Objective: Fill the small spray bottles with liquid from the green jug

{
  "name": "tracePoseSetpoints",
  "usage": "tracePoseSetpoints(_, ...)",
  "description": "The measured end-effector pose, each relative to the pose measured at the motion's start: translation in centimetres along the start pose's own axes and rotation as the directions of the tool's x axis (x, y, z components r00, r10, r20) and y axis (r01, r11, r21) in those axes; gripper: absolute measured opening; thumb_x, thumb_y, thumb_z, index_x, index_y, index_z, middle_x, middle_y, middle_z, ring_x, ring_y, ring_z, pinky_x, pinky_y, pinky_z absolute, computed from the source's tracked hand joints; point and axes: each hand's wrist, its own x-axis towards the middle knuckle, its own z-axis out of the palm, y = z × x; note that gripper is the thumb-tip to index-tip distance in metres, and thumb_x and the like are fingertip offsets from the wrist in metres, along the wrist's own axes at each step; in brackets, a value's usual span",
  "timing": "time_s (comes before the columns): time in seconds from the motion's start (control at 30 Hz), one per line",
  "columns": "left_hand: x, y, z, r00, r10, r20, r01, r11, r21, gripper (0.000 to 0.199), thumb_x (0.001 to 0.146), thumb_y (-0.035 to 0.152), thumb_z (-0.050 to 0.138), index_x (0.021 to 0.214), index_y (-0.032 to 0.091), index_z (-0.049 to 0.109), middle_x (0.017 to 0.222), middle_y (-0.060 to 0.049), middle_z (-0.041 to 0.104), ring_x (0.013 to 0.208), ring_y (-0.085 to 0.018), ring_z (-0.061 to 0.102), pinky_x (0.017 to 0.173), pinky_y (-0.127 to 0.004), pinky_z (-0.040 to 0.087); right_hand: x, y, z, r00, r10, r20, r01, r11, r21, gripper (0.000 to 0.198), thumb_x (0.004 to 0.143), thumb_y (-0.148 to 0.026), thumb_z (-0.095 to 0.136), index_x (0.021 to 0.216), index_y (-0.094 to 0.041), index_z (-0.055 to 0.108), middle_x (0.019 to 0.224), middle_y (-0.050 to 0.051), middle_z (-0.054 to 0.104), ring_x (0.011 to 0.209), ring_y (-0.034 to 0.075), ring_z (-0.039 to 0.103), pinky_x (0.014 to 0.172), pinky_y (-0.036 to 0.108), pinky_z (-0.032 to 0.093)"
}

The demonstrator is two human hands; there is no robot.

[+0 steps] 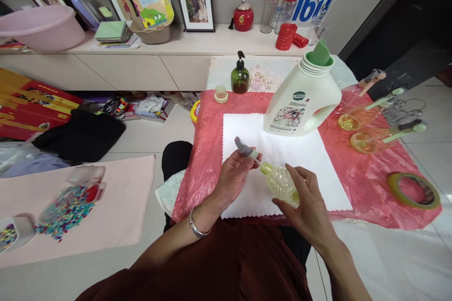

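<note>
My left hand (pixel 236 171) pinches a grey spray head (pixel 243 147) with a pale green collar. Its thin clear tube runs down to the mouth of a ribbed, clear yellowish bottle (pixel 278 181). Tilted over the white sheet, that bottle is gripped by my right hand (pixel 309 202) between thumb and fingers. Whether the tube's end is inside the neck is hard to see. Behind them stands a large pale detergent jug (pixel 300 96), uncapped, with a green spout (pixel 320 54). A cream cap (pixel 221 94) rests on the red plastic cover to the left.
On the red cover (pixel 205 164), a green pump bottle (pixel 240 75) stands at the back. Several spray bottles lie or lean at the right, near a roll of tape (pixel 414 190). Beads (pixel 67 211) are spread on a pink mat (pixel 123 207) at left.
</note>
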Motion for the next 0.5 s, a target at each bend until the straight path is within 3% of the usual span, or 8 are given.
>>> tracePoseSetpoints(0.13,-0.48,-0.57,-0.03,0.999,-0.026,0.028,0.026,1.000,-0.012,0.044,0.067,0.038,0.094,0.103,0.019,0.078,0.097,-0.006,0.078,0.102,-0.025,0.073,0.095,-0.037,0.048,-0.08,-0.33,0.18,1.000,-0.017,-0.007,0.017,0.999,0.031,0.069,0.100,-0.053,0.057,0.159,-0.028,0.032,0.139,0.012,0.043,0.124,0.027,0.050,0.097,0.047,0.053)
tracePoseSetpoints(0.5,-0.85,-0.96,0.01,0.997,-0.056,0.059,0.055,0.998,0.013,0.046,0.068,0.039,0.093,0.105,0.019,0.078,0.101,-0.007,0.079,0.104,-0.024,0.070,0.100,-0.037,0.045,-0.06,-0.58,0.25,0.998,-0.049,-0.033,0.051,0.996,0.072,0.066,0.101,-0.051,0.058,0.157,-0.026,0.035,0.139,0.013,0.043,0.123,0.025,0.050,0.095,0.043,0.053)
